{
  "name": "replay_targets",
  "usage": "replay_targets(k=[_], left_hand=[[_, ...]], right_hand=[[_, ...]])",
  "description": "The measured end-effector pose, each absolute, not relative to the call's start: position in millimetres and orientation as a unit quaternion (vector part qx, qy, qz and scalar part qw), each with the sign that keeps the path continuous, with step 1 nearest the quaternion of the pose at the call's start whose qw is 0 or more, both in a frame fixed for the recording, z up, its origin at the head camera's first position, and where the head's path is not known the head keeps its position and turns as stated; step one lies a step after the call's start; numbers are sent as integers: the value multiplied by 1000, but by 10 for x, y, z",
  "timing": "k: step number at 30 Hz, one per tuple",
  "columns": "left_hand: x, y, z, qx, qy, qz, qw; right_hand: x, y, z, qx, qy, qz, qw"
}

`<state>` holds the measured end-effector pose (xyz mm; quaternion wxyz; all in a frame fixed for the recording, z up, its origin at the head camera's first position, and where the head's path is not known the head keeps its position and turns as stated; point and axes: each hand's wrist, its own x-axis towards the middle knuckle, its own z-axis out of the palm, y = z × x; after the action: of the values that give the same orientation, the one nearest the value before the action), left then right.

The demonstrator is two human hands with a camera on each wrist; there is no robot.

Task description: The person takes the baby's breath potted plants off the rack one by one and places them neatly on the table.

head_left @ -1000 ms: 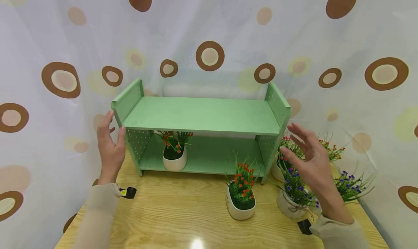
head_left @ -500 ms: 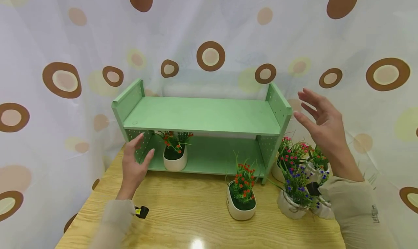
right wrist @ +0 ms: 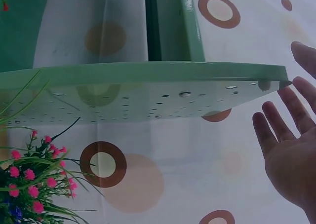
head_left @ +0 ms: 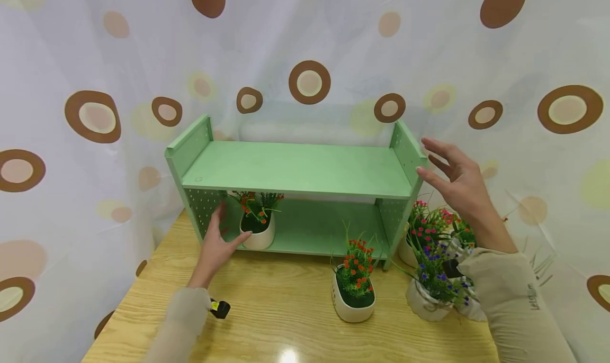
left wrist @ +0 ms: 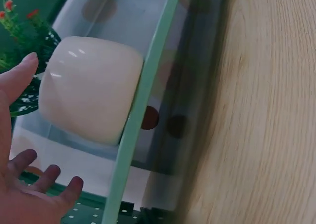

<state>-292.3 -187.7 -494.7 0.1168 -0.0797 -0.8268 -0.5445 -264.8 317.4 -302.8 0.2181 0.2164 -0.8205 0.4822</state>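
Note:
A green two-tier shelf (head_left: 295, 164) stands on the wooden table. On its lower tier, to the left, is a white oval pot (head_left: 261, 239) of red artificial flowers. My left hand (head_left: 216, 251) reaches beside that pot, thumb in front and fingers toward the shelf's left end. In the left wrist view the spread fingers lie apart from the white pot (left wrist: 91, 91). My right hand (head_left: 459, 185) hovers by the shelf's upper right end panel (head_left: 406, 150), fingers spread, holding nothing. Whether its fingertips touch the panel I cannot tell.
A second white oval pot of red flowers (head_left: 353, 307) stands on the table before the shelf's right half. Right of the shelf cluster several pots, including purple flowers (head_left: 436, 270) and pink flowers (head_left: 424, 229). A spotted curtain (head_left: 305, 29) hangs behind.
My left hand has moved right and down, from the shelf's upper left side to the pot on the lower tier. My right hand has risen from above the flower pots to the upper right panel.

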Motion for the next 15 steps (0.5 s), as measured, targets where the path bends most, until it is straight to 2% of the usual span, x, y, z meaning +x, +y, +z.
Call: replay_targets(k=[8, 15], left_hand=[[-2992, -1724, -5012, -91, -812, -565, 111], [-2990, -1650, -5067, -82, -820, -561, 85]], right_hand=[[-2714, 3204, -3104, 212, -822, 486, 207], [-2754, 3216, -3166, 221, -814, 495, 208]])
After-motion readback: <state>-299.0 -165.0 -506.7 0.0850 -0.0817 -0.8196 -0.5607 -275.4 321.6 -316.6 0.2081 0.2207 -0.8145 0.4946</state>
